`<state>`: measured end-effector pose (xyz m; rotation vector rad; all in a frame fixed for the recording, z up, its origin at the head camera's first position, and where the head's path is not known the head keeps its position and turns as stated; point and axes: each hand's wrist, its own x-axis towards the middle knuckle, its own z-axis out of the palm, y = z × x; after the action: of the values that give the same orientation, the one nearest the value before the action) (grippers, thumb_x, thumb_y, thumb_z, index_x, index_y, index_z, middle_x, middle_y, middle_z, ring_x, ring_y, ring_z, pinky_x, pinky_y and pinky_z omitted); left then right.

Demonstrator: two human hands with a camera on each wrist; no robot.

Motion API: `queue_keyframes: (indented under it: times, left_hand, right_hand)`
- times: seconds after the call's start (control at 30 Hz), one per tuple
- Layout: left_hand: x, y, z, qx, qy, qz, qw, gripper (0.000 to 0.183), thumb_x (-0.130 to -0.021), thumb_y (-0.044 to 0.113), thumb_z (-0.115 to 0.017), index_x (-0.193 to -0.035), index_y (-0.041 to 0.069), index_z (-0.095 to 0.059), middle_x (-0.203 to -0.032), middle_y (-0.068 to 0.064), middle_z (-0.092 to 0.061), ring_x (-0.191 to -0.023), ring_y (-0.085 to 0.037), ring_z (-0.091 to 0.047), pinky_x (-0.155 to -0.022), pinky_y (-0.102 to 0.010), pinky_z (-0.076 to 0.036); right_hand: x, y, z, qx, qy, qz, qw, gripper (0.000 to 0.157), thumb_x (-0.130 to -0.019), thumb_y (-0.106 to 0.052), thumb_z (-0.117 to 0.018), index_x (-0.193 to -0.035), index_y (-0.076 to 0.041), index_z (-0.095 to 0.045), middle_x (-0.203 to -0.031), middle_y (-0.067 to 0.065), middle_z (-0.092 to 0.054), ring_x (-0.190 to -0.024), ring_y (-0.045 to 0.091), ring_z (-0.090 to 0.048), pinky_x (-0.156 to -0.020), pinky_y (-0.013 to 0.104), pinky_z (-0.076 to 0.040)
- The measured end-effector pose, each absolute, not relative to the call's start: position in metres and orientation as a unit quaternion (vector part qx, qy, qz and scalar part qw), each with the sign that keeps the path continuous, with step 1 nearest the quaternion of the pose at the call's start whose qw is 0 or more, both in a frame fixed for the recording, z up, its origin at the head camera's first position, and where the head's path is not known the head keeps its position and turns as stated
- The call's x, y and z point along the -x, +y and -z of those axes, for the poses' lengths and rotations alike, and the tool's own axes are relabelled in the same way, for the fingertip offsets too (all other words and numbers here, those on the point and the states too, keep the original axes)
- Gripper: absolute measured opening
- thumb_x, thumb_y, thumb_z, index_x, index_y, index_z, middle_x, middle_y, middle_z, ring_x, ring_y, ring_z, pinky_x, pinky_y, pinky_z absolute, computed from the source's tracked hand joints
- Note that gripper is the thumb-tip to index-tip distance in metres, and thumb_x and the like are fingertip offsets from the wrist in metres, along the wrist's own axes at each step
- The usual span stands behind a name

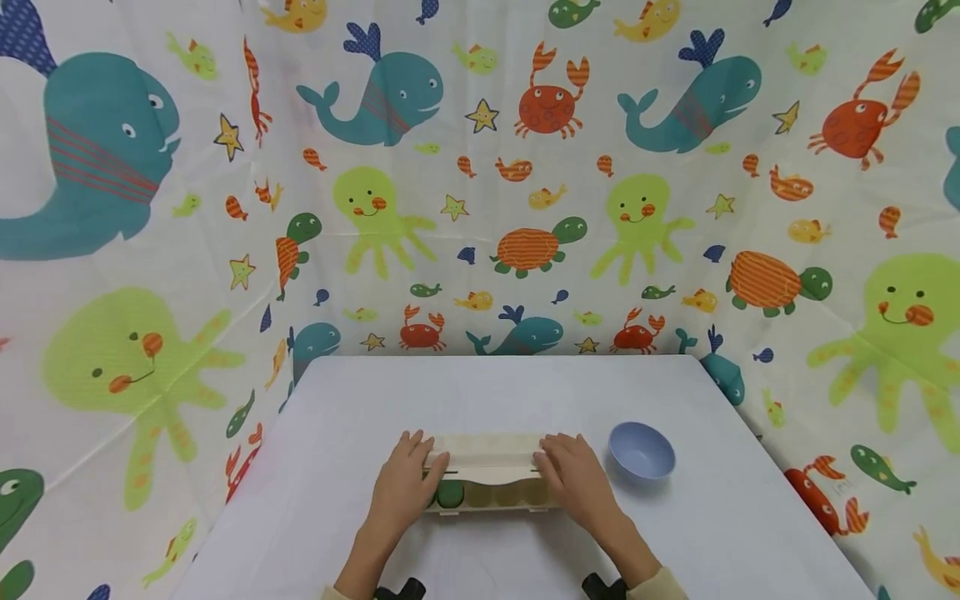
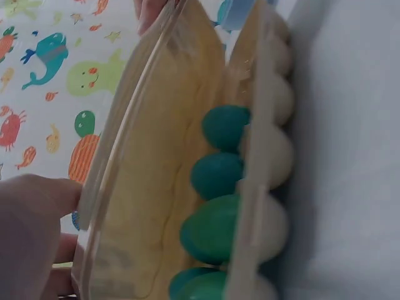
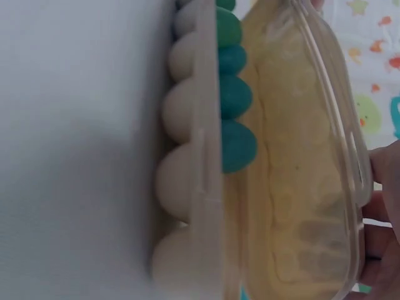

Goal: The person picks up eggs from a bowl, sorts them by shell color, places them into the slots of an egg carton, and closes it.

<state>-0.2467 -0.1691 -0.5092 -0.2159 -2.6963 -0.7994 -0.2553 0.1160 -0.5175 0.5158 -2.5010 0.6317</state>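
Note:
A cream egg carton (image 1: pixel 483 512) sits partly open on the table, its lid (image 1: pixel 487 454) tilted up. My left hand (image 1: pixel 405 479) grips the lid's left end, and my right hand (image 1: pixel 577 483) grips its right end, with the fingers at the lid's edge in both wrist views. Inside, a green egg (image 1: pixel 450 493) shows toward the left. The left wrist view has green and teal eggs in a row, including a teal egg (image 2: pixel 217 175). In the right wrist view, another teal egg (image 3: pixel 239 147) lies nearest the vacant right-hand compartments. The lid hides the back of the carton.
A small blue bowl (image 1: pixel 641 451) stands right of the carton, close to my right hand. The white table (image 1: pixel 315 467) reaches a hanging cloth (image 1: pixel 487 175) with sea animals at the back and sides.

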Motion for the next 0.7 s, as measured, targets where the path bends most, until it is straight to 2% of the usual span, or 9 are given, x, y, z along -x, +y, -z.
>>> queue_keyframes:
  times: [0.1, 0.3, 0.4, 0.57, 0.7]
  left_hand:
    - [0.235, -0.164, 0.52, 0.092, -0.953, 0.222, 0.182, 0.054, -0.098, 0.041, -0.059, -0.132, -0.001, -0.062, -0.144, -0.022, -0.056, -0.14, -0.044, -0.044, -0.105, -0.063, -0.042]
    - [0.221, -0.161, 0.538, 0.112, -0.955, 0.179, 0.21, 0.054, -0.094, 0.042, -0.066, -0.132, 0.004, -0.064, -0.141, -0.014, -0.06, -0.138, -0.04, -0.048, -0.101, -0.06, -0.047]
    - [0.217, -0.162, 0.547, 0.119, -0.955, 0.172, 0.211, 0.055, -0.092, 0.044, -0.068, -0.133, 0.007, -0.064, -0.141, -0.011, -0.061, -0.138, -0.039, -0.049, -0.101, -0.059, -0.048]
    - [0.211, -0.163, 0.555, 0.113, -0.96, 0.172, 0.191, 0.056, -0.091, 0.046, -0.068, -0.134, 0.01, -0.064, -0.143, -0.007, -0.06, -0.14, -0.037, -0.047, -0.103, -0.067, -0.041]
    - [0.209, -0.162, 0.558, 0.119, -0.956, 0.172, 0.205, 0.055, -0.088, 0.043, -0.072, -0.131, 0.009, -0.066, -0.141, -0.008, -0.062, -0.138, -0.038, -0.049, -0.103, -0.069, -0.04]
  right_hand:
    - [0.246, 0.114, 0.525, -0.195, -0.925, -0.204, 0.254, 0.033, -0.096, -0.028, -0.067, -0.117, -0.003, -0.071, -0.121, 0.013, -0.072, -0.119, 0.034, -0.064, -0.107, 0.062, -0.041]
    - [0.232, 0.114, 0.543, -0.185, -0.937, -0.198, 0.223, 0.04, -0.095, -0.035, -0.067, -0.126, -0.009, -0.067, -0.132, 0.013, -0.066, -0.13, 0.037, -0.055, -0.105, 0.067, -0.039]
    - [0.23, 0.116, 0.553, -0.198, -0.93, -0.191, 0.243, 0.041, -0.092, -0.035, -0.071, -0.125, -0.011, -0.068, -0.132, 0.013, -0.065, -0.129, 0.039, -0.056, -0.1, 0.069, -0.042]
    - [0.227, 0.118, 0.564, -0.218, -0.92, -0.169, 0.28, 0.045, -0.084, -0.033, -0.078, -0.122, -0.011, -0.069, -0.129, 0.014, -0.066, -0.124, 0.04, -0.058, -0.094, 0.068, -0.046]
    - [0.225, 0.118, 0.569, -0.215, -0.922, -0.159, 0.281, 0.048, -0.08, -0.035, -0.079, -0.121, -0.012, -0.068, -0.129, 0.013, -0.066, -0.123, 0.039, -0.058, -0.095, 0.066, -0.047]
